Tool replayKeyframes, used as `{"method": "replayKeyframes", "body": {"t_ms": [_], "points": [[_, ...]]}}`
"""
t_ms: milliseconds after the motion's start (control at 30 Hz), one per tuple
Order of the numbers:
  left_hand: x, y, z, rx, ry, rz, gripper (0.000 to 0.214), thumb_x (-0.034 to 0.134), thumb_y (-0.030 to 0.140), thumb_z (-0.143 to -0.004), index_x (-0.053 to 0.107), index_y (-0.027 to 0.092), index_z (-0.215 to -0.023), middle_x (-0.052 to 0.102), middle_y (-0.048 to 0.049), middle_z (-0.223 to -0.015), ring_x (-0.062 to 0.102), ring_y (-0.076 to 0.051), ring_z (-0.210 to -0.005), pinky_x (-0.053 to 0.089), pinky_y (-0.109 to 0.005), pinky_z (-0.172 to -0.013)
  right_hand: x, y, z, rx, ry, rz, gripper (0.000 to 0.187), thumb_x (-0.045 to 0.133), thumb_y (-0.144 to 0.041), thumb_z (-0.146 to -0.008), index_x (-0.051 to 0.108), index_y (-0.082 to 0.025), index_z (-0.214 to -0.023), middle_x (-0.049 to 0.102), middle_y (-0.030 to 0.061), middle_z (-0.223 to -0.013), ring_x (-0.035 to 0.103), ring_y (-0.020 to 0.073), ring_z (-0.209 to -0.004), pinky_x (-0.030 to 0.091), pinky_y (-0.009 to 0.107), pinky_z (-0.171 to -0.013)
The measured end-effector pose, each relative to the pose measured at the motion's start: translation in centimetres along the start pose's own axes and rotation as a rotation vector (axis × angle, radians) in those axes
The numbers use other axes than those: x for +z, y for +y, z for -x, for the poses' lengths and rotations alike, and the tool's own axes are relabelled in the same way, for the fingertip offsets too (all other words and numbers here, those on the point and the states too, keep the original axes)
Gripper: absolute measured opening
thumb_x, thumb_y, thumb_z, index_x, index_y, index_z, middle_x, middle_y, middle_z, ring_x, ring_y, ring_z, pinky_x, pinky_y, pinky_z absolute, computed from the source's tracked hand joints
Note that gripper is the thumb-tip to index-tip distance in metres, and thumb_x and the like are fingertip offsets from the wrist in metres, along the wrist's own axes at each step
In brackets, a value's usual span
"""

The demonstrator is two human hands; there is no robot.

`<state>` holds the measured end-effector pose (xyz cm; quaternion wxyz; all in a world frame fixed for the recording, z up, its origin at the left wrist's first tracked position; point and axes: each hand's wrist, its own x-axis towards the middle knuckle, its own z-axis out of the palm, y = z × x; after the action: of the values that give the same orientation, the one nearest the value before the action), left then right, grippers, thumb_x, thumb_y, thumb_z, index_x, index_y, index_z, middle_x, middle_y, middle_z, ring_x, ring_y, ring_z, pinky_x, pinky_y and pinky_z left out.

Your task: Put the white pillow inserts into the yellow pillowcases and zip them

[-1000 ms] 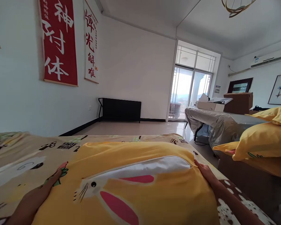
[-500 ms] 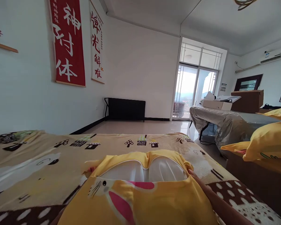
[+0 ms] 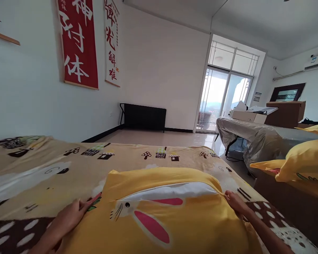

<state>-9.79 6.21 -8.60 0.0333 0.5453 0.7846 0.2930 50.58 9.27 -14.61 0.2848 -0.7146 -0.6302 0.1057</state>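
A yellow pillowcase (image 3: 196, 222) printed with a white rabbit with pink ears lies in front of me. Through its long opening along the far side shows a strip of the white pillow (image 3: 169, 191) inside. My left hand (image 3: 73, 213) is closed on the pillowcase's left edge, next to a green-leaved print; its fingertips are partly hidden. At the right end of the opening, my right hand (image 3: 233, 201) pinches the edge of the cloth. Beneath everything is a beige blanket (image 3: 132, 155) with a pattern of mushrooms, houses and a dotted brown band.
More yellow pillows (image 3: 307, 158) are stacked at the right. Behind them, cardboard boxes (image 3: 286, 113) stand on a plastic-covered table (image 3: 243, 128). A black folded table (image 3: 144, 117) leans at the far wall, left of a glass door (image 3: 214, 98). Scrolls (image 3: 81, 46) hang on the left wall.
The opening has narrowed: its far edge, earlier raised in two arches, now lies flatter over the white pillow. My left hand has come into view at the left edge. The view has shifted slightly.
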Motion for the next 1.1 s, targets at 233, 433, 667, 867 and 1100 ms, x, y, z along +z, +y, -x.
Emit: {"method": "replayKeyframes", "body": {"t_ms": [233, 433, 667, 867, 1100], "points": [[-1.7, 11.8, 5.4, 0.760, -0.368, 0.217, 0.040, 0.028, 0.044, -0.090, 0.055, 0.020, -0.106, 0.057, -0.0065, -0.115, 0.053, -0.019, -0.104, 0.039, -0.026, -0.089, -3.7, -13.1, 3.7, -0.746, -0.149, -0.079, 0.033, 0.035, -0.039, -0.094, 0.060, -0.020, -0.104, 0.059, 0.0082, -0.104, 0.053, 0.0179, -0.099, 0.040, 0.029, -0.087], [1.7, 12.1, 7.3, 0.731, -0.536, 0.065, 0.047, 0.026, 0.051, -0.092, 0.053, 0.017, -0.076, 0.058, -0.0059, -0.087, 0.054, -0.018, -0.082, 0.039, -0.028, -0.074, -0.8, -12.5, 4.3, -0.609, -0.337, 0.245, 0.046, 0.032, -0.049, -0.094, 0.061, -0.018, -0.078, 0.063, 0.0055, -0.085, 0.056, 0.0171, -0.081, 0.039, 0.028, -0.073], [-1.8, 11.5, 4.5, 0.827, -0.381, -0.260, 0.053, 0.022, 0.052, -0.092, 0.057, 0.016, -0.075, 0.063, -0.0090, -0.081, 0.057, -0.024, -0.078, 0.034, -0.031, -0.066, -4.8, -10.2, 2.2, -0.549, -0.313, 0.538, 0.064, 0.022, -0.058, -0.093, 0.063, -0.015, -0.068, 0.065, 0.0102, -0.074, 0.056, 0.0175, -0.066, 0.030, 0.028, -0.060], [-10.7, 17.0, 0.8, 0.960, 0.160, -0.398, 0.056, 0.022, 0.049, -0.092, 0.056, 0.016, -0.061, 0.058, -0.0071, -0.061, 0.050, -0.018, -0.057, 0.024, -0.030, -0.055, -13.5, -16.4, -0.3, -0.717, 0.109, 0.559, 0.062, 0.014, -0.049, -0.097, 0.059, -0.016, -0.069, 0.062, 0.0075, -0.070, 0.054, 0.0156, -0.067, 0.025, 0.028, -0.061], [-11.8, 17.3, 0.2, 0.961, 0.161, -0.569, 0.054, 0.026, 0.046, -0.092, 0.059, 0.017, -0.061, 0.061, -0.0068, -0.062, 0.047, -0.016, -0.057, 0.020, -0.028, -0.057, -11.2, -16.1, -0.7, -0.771, -0.036, 0.721, 0.064, 0.017, -0.051, -0.096, 0.062, -0.016, -0.068, 0.064, 0.0075, -0.070, 0.054, 0.0156, -0.063, 0.021, 0.028, -0.058]]}}
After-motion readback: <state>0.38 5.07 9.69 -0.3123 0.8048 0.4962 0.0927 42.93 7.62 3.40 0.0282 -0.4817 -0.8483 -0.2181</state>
